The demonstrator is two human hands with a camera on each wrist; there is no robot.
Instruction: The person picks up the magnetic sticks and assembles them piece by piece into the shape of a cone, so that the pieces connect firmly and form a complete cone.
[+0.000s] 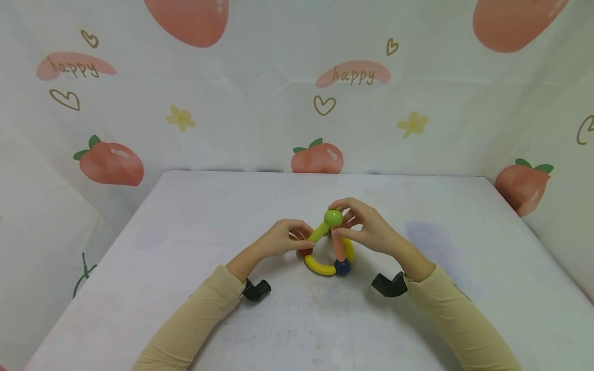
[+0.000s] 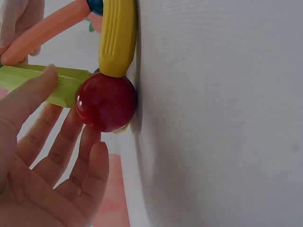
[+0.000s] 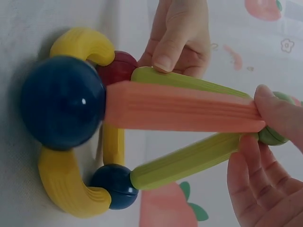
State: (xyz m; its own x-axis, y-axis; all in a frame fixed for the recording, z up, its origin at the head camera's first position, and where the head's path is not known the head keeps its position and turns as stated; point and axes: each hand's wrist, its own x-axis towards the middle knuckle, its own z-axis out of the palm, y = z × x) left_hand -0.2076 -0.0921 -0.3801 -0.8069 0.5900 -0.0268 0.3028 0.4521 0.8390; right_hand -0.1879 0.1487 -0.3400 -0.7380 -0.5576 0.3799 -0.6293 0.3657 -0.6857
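On the white table (image 1: 195, 221), I steady the toy pyramid by pinching its ribbed green plastic rod (image 2: 33, 82) with my left hand (image 1: 283, 238), while my right hand (image 1: 366, 226) pinches the green top ball (image 1: 333, 218) so the rods meet there.

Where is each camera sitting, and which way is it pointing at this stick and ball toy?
Head: above, looking forward and down at the table; both forearms, left hand, right hand.
Left wrist: low beside the red ball; left palm and fingers show.
Right wrist: close along the orange stick; right fingertips show.
Shared: both wrist views show the red ball and yellow curves.
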